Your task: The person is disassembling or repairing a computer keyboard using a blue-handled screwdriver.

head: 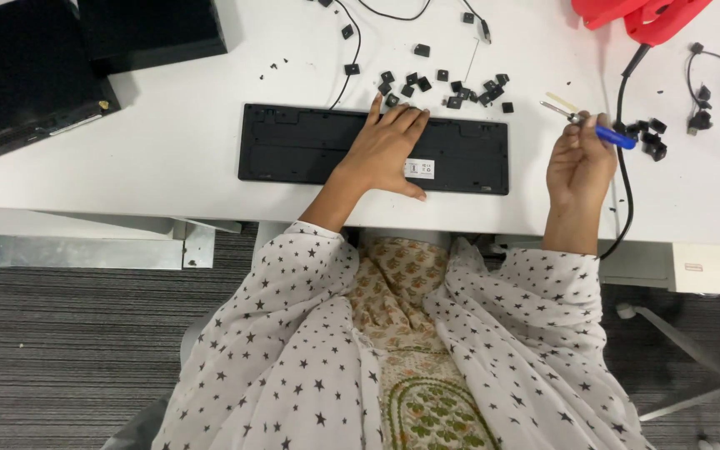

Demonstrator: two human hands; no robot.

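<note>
My left hand (383, 150) lies flat, fingers spread, pinning the face-down keyboard (293, 150) steady on the table (168, 133); my right hand (578, 162) pinches a blue-handled screwdriver (593, 127), keycaps (443, 87) scattered behind.

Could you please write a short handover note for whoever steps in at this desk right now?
Left hand: flat on the black keyboard, which lies back side up on the white table.
Right hand: holding a blue-handled screwdriver, clear of the keyboard.
Done: many loose keycaps lie scattered behind the keyboard, with a few more by the black cable.
Left: the keyboard's back is still closed.
</note>
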